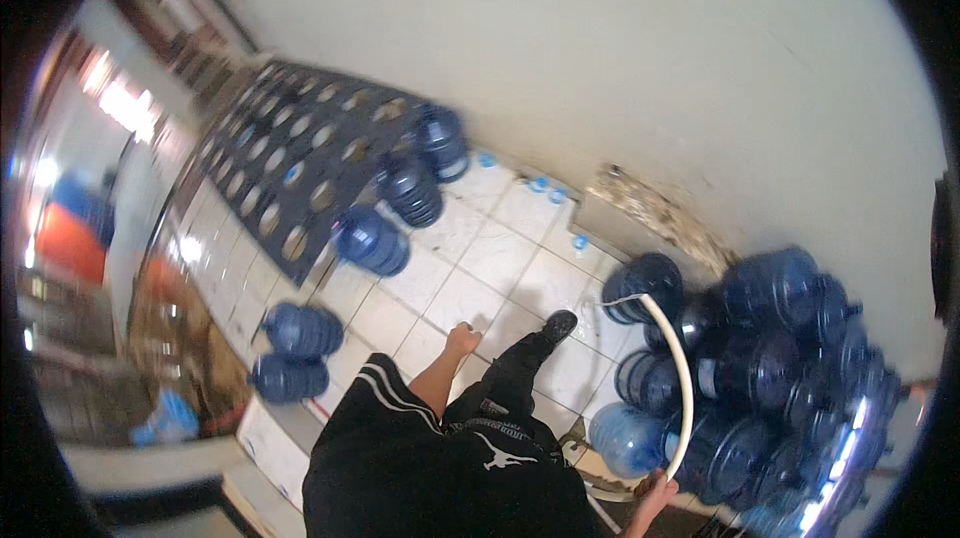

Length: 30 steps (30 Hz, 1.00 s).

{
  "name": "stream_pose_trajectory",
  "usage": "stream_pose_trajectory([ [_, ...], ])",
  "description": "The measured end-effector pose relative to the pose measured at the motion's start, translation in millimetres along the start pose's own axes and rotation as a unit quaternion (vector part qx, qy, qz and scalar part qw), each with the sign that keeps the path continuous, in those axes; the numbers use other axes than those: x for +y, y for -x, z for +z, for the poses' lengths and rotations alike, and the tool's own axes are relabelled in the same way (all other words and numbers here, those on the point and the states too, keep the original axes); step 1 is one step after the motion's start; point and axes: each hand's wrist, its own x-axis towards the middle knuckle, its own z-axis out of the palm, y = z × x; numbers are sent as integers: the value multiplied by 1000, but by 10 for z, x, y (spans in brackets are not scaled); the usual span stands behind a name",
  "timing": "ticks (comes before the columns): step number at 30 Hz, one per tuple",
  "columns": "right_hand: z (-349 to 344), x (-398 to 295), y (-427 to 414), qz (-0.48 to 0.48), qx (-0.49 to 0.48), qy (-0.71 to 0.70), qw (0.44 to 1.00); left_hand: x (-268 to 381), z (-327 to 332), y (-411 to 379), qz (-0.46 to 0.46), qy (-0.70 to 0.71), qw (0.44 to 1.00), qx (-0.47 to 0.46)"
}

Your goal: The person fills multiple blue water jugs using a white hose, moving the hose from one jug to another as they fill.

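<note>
My right hand [657, 491] is closed around a cream-coloured hose [686, 388] at the lower right. The hose arches upward, and a thin stream of water leaves its end beside a large blue plastic water jug [643, 286]. My left hand [464, 339] hangs over the white tiled floor, its fingers curled and apparently empty. Right of the hose lie stacked blue water jugs [757, 369], with a lighter blue jug [626, 439] near my right hand.
A dark rack with round holes [300, 129] extends at the upper left, with several jugs by its end. Two more jugs [304, 329] lie left of me. Light blue caps [538, 184] dot the floor near a concrete ledge [637, 219] along the wall.
</note>
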Motion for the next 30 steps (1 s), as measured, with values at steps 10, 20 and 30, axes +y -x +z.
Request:
stream_pose_trajectory([
  [10, 1200, -234, 650, -63, -245, 74, 965, -3150, 95, 2186, -310, 147, 937, 68],
  [20, 2674, 65, 2318, -87, -505, 152, 845, -4639, 292, 3108, -404, 321, 847, 129],
  [30, 3491, 1185, 4295, -189, -601, 407, 662, -6825, -1338, 2224, -371, 235, 860, 261],
])
